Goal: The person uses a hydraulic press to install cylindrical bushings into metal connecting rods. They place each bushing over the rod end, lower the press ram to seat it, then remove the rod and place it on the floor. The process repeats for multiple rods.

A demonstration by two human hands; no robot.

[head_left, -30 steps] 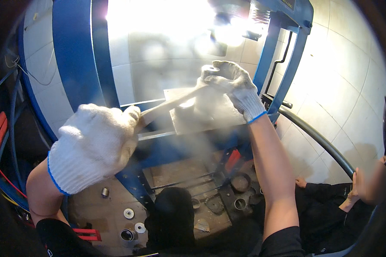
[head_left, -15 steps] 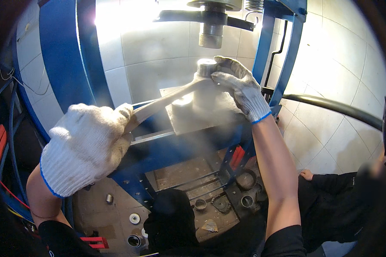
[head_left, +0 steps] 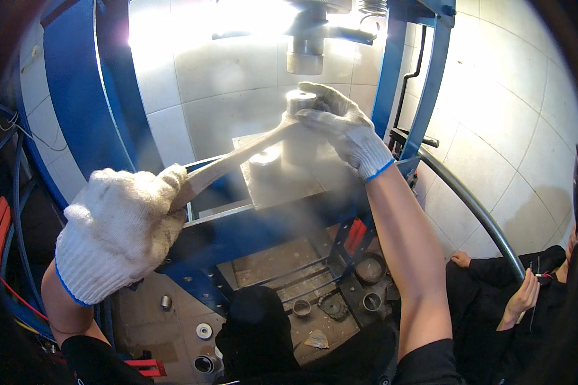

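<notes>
My left hand, in a white knit glove with a blue cuff edge, grips a flat metal arm that slants up toward the middle. The arm's far end meets a stack of metal cylinders, blurred by haze. My right hand, gloved alike, curls its fingers around the right side of the short top metal cylinder. Above that cylinder hangs the press ram, with a gap between them. Another short cylinder stands on the metal plate beside the stack.
A blue press frame rises on both sides. At right, a co-worker's hand is on a long dark lever bar. Metal rings and a ring-shaped part lie on the floor below. Hoses run along the left.
The lever bar at right has swung down at its outer end, and the co-worker's hand on it has come into view. My hands keep their grips; the view has shifted slightly.
</notes>
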